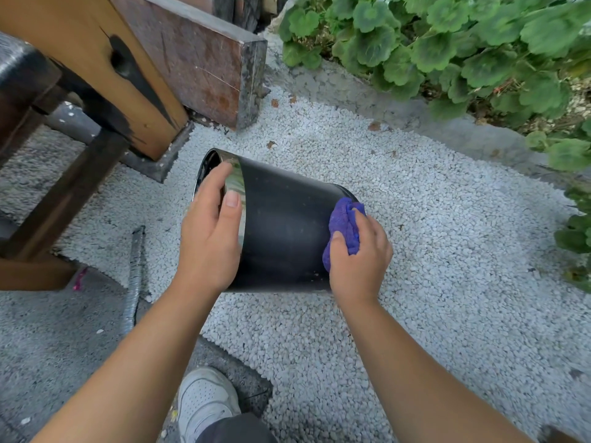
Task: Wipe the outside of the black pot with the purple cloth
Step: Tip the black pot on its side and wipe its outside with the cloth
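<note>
Currently wiped black pot (281,225), tilted over white gravel (447,251)
My left hand (208,241) gripped its rim; my right hand (358,263) pressed the bunched purple cloth (343,223) near its base; a loose grip risked dropping it

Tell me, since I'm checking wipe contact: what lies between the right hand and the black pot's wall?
The bunched purple cloth lies between the right hand and the round black pot, shown in the head view.

Open gravel (431,251) right of the pot (284,231); wooden beam (96,71) crowds its left.
</note>
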A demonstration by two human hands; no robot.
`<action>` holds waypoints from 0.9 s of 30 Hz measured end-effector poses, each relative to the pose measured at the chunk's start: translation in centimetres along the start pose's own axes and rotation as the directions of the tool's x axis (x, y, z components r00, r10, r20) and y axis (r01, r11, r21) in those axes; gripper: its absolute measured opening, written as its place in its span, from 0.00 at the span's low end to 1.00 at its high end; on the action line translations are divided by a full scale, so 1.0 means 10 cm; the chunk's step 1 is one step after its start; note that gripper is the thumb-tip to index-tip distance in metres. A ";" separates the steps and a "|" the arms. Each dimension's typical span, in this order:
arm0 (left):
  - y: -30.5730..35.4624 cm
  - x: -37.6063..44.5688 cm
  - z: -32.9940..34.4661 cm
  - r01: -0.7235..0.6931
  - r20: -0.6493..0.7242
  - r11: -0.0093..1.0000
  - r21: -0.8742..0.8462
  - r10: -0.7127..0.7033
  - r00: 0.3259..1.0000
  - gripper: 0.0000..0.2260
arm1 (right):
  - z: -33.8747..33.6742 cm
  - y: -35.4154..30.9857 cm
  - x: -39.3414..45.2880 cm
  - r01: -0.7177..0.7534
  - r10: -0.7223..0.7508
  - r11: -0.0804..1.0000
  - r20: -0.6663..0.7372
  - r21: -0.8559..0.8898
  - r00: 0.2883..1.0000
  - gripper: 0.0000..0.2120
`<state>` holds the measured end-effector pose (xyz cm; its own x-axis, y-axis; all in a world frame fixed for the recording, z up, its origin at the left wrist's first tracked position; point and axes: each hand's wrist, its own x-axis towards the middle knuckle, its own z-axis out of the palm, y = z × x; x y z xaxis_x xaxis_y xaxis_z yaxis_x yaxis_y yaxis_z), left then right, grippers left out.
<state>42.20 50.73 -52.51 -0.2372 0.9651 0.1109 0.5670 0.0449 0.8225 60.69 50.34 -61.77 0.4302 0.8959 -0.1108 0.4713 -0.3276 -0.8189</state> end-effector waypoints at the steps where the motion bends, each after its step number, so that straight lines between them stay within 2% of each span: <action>1: -0.01 -0.02 0.00 -0.025 -0.065 0.999 0.022 0.026 0.998 0.25 | 0.00 0.01 0.01 -0.013 0.012 1.000 0.012 0.019 1.000 0.23; 3: -0.02 -0.08 0.00 -0.019 -0.198 1.000 0.003 0.019 0.980 0.20 | -0.01 0.01 0.01 -0.017 0.016 0.999 0.025 0.046 1.000 0.24; 5: -0.06 -0.14 -0.05 -0.004 -0.226 1.000 -0.012 0.001 0.974 0.17 | 0.00 -0.01 0.04 -0.046 0.045 0.996 0.022 0.080 0.999 0.23; 6: -0.09 -0.17 -0.09 -0.019 -0.174 1.000 0.011 0.020 0.984 0.18 | 0.00 -0.01 0.06 -0.067 0.065 0.993 0.022 0.101 0.998 0.22; 8: -0.18 -0.24 -0.22 -0.148 0.039 0.986 0.075 0.145 0.989 0.25 | -0.02 -0.02 0.10 -0.090 0.086 0.987 0.032 0.136 0.996 0.21; 10: -0.27 -0.30 -0.29 -0.288 0.244 0.952 0.103 0.256 0.935 0.34 | -0.04 -0.03 0.13 -0.108 0.102 0.982 0.043 0.153 0.994 0.20; 12: -0.29 -0.33 -0.30 -0.332 0.337 0.935 0.124 0.275 0.901 0.41 | -0.06 -0.08 0.16 -0.119 0.113 0.980 0.048 0.160 0.992 0.20; 16: -0.17 -0.19 -0.29 -0.251 0.335 0.963 0.097 0.205 0.919 0.45 | -0.14 -0.22 0.32 -0.155 0.134 0.973 0.129 0.172 0.983 0.20; 20: -0.06 0.11 -0.43 -0.069 0.332 0.982 -0.176 0.125 0.935 0.43 | -0.22 -0.41 0.62 -0.187 0.137 0.962 0.240 0.200 0.961 0.22; 21: -0.06 0.17 -0.46 -0.064 0.347 0.979 -0.192 0.129 0.929 0.43 | -0.23 -0.45 0.66 -0.191 0.136 0.962 0.267 0.193 0.954 0.24; 24: -0.06 0.24 -0.44 -0.162 0.367 0.987 0.000 0.150 0.918 0.43 | -0.24 -0.50 0.70 -0.209 0.143 0.961 0.319 0.182 0.937 0.27; 27: 0.00 0.24 -0.31 -0.162 0.249 0.982 0.097 0.134 0.959 0.38 | -0.27 -0.55 0.66 -0.199 0.152 0.970 0.287 0.139 0.946 0.27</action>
<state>39.20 52.29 -50.50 0.0443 0.9960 0.0777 0.6716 -0.0873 0.7357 62.97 57.24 -56.45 0.2579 0.8834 -0.3912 0.2651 -0.4541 -0.8506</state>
